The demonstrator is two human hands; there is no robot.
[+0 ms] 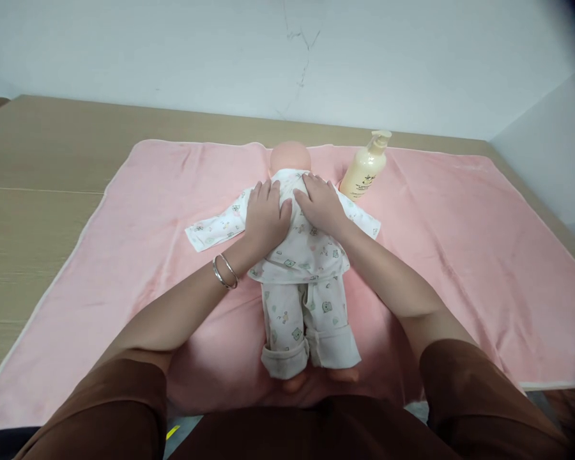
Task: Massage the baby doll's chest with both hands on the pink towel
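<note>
A baby doll (291, 157) in a white printed top (299, 252) and matching trousers (285, 313) with rolled cuffs lies on a pink blanket (148, 223), its head toward the wall and its feet toward me. The face does not show. My left hand (267, 214) lies flat on the left side of the upper part of the top, fingers spread. On the right side, near the doll's shoulder, rests my right hand (322, 203), also flat with fingers apart. Neither hand grips anything.
A pale yellow pump bottle (364, 171) stands tilted in view on the blanket, right of the doll's head. The blanket covers much of a wooden table (43, 147), which meets a white wall (196, 57) at the back.
</note>
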